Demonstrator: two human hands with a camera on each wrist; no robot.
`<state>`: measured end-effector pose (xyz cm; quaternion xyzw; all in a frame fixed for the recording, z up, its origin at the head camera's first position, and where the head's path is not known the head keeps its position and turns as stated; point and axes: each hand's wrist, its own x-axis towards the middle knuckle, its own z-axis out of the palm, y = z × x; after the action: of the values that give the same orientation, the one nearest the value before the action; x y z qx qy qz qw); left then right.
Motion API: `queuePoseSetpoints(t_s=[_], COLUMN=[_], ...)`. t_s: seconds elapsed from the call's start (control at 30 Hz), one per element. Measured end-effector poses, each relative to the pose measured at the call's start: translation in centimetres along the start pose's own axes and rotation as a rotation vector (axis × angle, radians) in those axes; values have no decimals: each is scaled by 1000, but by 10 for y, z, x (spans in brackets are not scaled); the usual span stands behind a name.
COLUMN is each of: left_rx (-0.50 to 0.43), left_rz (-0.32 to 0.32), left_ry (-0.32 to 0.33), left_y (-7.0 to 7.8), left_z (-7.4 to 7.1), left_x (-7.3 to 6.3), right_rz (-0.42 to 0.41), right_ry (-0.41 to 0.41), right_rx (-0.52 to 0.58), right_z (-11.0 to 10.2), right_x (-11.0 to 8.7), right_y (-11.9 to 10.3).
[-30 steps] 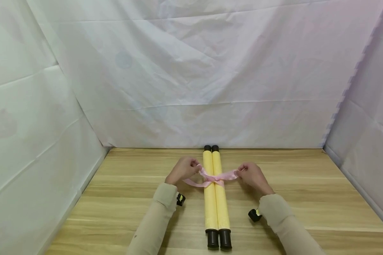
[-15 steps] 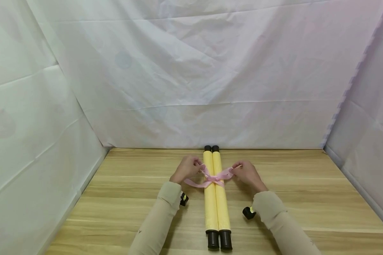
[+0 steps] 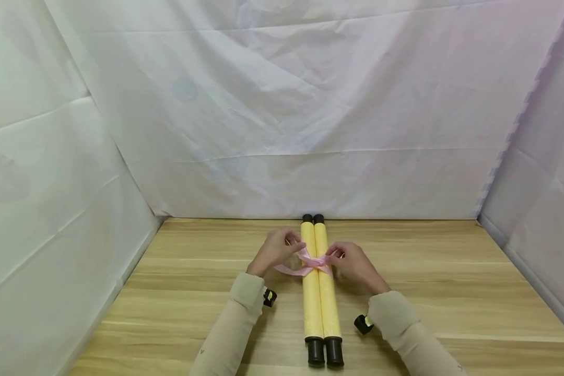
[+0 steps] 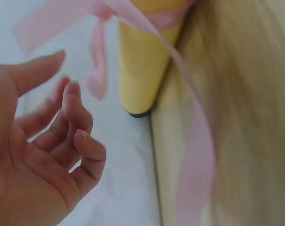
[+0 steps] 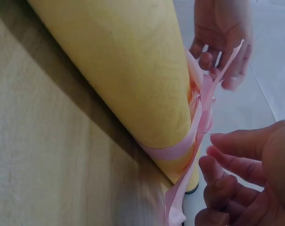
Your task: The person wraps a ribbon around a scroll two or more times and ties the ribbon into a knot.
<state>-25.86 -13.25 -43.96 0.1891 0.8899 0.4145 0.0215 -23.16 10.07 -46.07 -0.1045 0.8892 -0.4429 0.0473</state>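
Note:
Two long yellow tubes, a left one (image 3: 313,308) and a right one (image 3: 329,308), lie side by side with black end caps. A pink ribbon (image 3: 316,262) wraps their middle and is knotted on top, with loops and loose tails. In the left wrist view one ribbon tail (image 4: 199,160) hangs down past the tubes. My left hand (image 3: 276,250) hovers left of the knot, thumb and fingers apart, the ribbon beyond them. My right hand (image 3: 353,262) is at the knot's right side; in the right wrist view its loosely bent fingers (image 5: 213,172) are close beside the ribbon, holding nothing.
The tubes lie lengthwise on a wood-grain table (image 3: 192,292), their far ends close to a white cloth backdrop (image 3: 282,130). White cloth also hangs at both sides. Small black wrist cameras sit under both wrists, the right camera (image 3: 364,324) near the tubes.
My right hand has moved left toward the knot and let go of the right ribbon loop. My left hand has released the ribbon, its fingers now spread apart beside it.

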Motion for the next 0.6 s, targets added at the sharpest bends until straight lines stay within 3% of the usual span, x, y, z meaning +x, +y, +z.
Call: queuePoseSetpoints(t_s=[0.1, 0.23, 0.4, 0.5, 0.6], left_rx=[12, 63, 54, 42, 55], left_rz=[12, -31, -74, -65, -11], left_ry=[-70, -177, -258, -300, -323], left_y=[8, 17, 20, 19, 18], left_z=[-2, -4, -3, -2, 0], left_x=[-4, -10, -15, -17, -19], right_rz=[-22, -79, -155, -191, -229], right_ry=[-26, -73, -125, -155, -163], right_rx=[-9, -15, -4, 5, 1], right_z=[1, 2, 3, 5, 7], right_x=[-1, -1, -2, -4, -5], right_y=[-2, -3, -3, -3, -4])
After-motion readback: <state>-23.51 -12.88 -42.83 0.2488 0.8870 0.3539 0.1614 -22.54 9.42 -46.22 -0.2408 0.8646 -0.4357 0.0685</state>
